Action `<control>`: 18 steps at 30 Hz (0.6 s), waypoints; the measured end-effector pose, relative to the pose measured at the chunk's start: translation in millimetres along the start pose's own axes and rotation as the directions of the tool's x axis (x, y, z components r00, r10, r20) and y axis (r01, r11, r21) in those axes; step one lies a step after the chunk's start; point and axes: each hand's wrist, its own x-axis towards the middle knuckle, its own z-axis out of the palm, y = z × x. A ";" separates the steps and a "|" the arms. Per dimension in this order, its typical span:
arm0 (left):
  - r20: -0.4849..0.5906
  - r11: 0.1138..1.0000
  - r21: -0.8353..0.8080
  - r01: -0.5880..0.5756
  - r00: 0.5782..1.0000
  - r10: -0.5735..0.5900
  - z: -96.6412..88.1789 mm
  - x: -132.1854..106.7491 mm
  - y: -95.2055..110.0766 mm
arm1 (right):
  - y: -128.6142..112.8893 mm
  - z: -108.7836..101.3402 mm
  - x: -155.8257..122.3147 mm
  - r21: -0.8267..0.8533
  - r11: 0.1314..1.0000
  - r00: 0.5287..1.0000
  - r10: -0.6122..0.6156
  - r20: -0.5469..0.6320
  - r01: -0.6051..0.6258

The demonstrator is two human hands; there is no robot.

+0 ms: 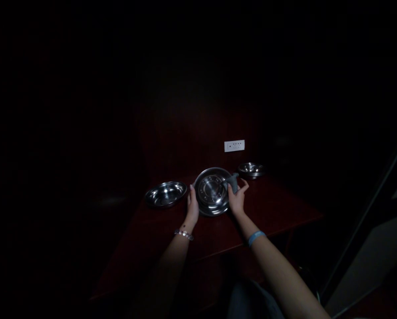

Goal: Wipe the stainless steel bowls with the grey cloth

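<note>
A round, shiny metal bowl (212,190) is tilted up toward me over the dark red table. My left hand (192,206) grips its left edge, thumb along the rim and the other fingers mostly hidden behind. At the bowl's right side, my right hand (237,198) pinches a grey cloth (231,182) against the rim and inner wall. Some fingers of that hand stick out past the cloth. To the left sits a second metal bowl (166,194), and farther back on the right are small stacked-looking metal bowls (251,169).
The dark red table (268,212) has its front edge just below my hands. A white wall socket (234,145) is fixed to the panel behind. A pale panel with a slanted dark frame (367,239) stands at the right. Most surroundings are too dark to make out.
</note>
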 end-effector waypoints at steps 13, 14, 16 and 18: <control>0.158 0.989 -0.044 -0.140 0.977 0.145 -1.8 -1.2 13.6 | 20.5 -2.4 13.1 0.094 0.983 0.985 0.151 0.084 -0.159; 0.184 0.995 -0.052 -0.089 0.978 0.097 -1.8 -0.8 10.6 | 19.4 -2.8 13.6 0.113 0.982 0.987 0.147 0.058 -0.152; 0.234 1.000 -0.018 0.001 0.972 0.003 -0.8 -2.1 3.3 | 17.7 -2.2 13.8 0.187 0.968 0.986 0.167 0.011 -0.166; 0.293 0.996 0.084 0.017 0.955 -0.041 1.5 -6.1 -5.8 | 15.9 0.5 12.4 0.294 0.934 0.977 0.214 -0.004 -0.204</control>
